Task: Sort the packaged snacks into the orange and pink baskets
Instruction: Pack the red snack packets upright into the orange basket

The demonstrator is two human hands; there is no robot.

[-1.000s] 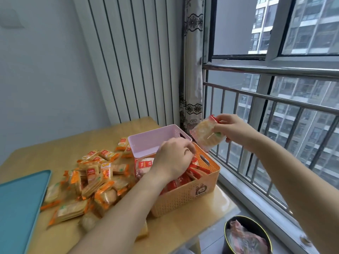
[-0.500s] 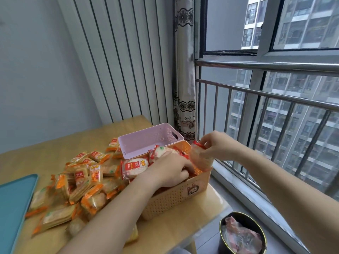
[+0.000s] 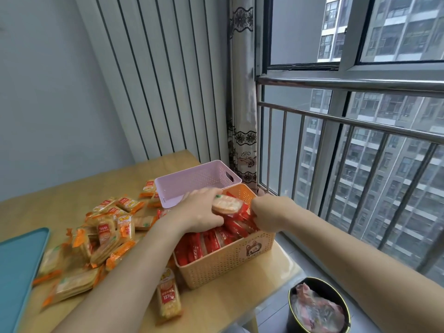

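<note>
Reaching into the orange perforated plastic basket [image 3: 223,265] at the right edge of the pale wooden table [image 3: 216,308], you work both hands above its load of red-wrapped packets [image 3: 204,243]. Your left hand [image 3: 199,212] curls its fingers round a round pale cracker in a clear red-ended wrapper [image 3: 227,205], held just over the basket's middle. Your right hand [image 3: 266,212] dips in at the far right corner, knuckles up. Its fingertips are hidden among the red packets, so whether it grips anything cannot be told.

Two baskets stand touching, the pink perforated plastic basket [image 3: 197,181] directly behind the orange one. Your left forearm crosses the orange basket's near left corner and hides part of the heap of orange-wrapped cracker packets [image 3: 103,236] to its left, which are too many and too overlapped to count. A single orange packet [image 3: 168,296] lies apart in front of the orange basket. One teal tray [image 3: 19,272] sits at the table's left edge. One black round bin [image 3: 294,316] holding a crumpled wrapper stands on the floor, below the steel window railing [image 3: 348,83].
</note>
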